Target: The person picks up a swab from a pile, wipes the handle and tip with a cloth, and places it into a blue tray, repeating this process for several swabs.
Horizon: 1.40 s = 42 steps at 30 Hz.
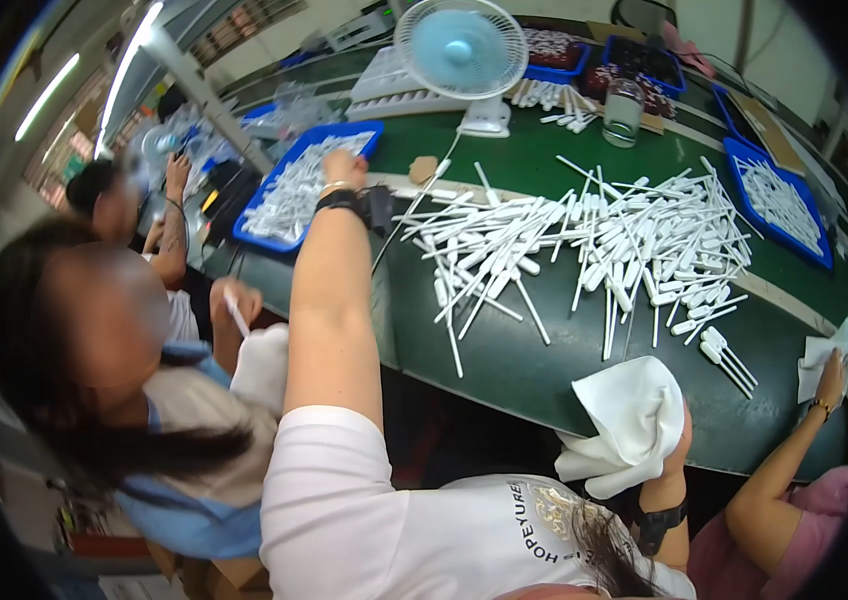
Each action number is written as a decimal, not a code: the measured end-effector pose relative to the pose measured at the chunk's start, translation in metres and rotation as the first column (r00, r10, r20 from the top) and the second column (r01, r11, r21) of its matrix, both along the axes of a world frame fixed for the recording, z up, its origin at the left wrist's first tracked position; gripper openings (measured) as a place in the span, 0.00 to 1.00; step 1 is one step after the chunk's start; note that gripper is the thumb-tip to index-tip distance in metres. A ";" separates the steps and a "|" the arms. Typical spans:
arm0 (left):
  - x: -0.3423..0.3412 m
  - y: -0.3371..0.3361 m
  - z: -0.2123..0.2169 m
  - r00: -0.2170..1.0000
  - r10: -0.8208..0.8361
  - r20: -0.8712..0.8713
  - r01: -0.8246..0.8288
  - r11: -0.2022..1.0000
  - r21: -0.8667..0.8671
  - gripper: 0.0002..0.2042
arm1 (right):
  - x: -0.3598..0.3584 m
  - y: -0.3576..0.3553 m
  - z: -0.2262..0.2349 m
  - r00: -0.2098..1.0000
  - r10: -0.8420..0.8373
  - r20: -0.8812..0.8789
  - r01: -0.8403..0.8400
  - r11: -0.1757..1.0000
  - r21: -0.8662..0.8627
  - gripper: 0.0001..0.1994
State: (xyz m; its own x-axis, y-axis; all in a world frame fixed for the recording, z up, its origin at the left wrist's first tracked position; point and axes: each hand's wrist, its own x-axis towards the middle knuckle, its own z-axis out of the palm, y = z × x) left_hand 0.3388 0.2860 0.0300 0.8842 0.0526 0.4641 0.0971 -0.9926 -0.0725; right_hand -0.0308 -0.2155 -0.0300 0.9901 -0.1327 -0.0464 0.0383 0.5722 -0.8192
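Observation:
My left arm stretches far forward, and my left hand (345, 167) is over the right rim of a blue tray (241, 227) filled with white plastic sticks (294, 195). Its fingers point away and are mostly hidden, so I cannot tell what they hold. Close to my body, my right hand (682, 440) is closed round a white cloth (629, 415), which covers most of the fingers. Between my hands lies a wide loose heap of white sticks (644, 240), each with a thicker end. A few separate sticks (729, 360) lie just beyond the cloth.
A fan (461, 50) stands at the back beside a glass jar (623, 112). Another blue tray (820, 252) of sticks sits at the right. At my left a person (184, 420) holds a stick and cloth; at the right a co-worker's hand (828, 380) holds a cloth.

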 end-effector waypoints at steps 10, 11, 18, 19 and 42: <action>0.038 0.094 -0.024 0.970 -0.182 0.161 0.224 0.927 -0.302 0.21 | 0.002 0.001 0.012 0.987 0.098 -0.126 -0.078 0.985 0.155 0.16; 0.038 0.108 -0.020 0.973 -0.149 0.179 0.214 0.873 -0.438 0.20 | 0.002 -0.001 0.009 0.984 0.145 -0.102 -0.122 0.972 0.202 0.17; -0.047 -0.151 0.051 0.882 -0.466 0.067 0.235 0.312 -0.921 0.11 | 0.006 0.004 0.004 0.989 0.119 -0.085 -0.110 0.988 0.107 0.17; -0.071 -0.175 0.057 0.752 -0.652 -0.098 0.271 0.440 -0.856 0.10 | 0.006 0.004 0.006 0.989 0.132 -0.070 -0.126 0.989 0.074 0.17; -0.259 -0.277 0.028 0.452 -0.866 0.215 -0.080 -0.279 -0.957 0.06 | 0.006 0.006 0.011 0.992 -0.124 0.018 0.113 0.949 0.295 0.14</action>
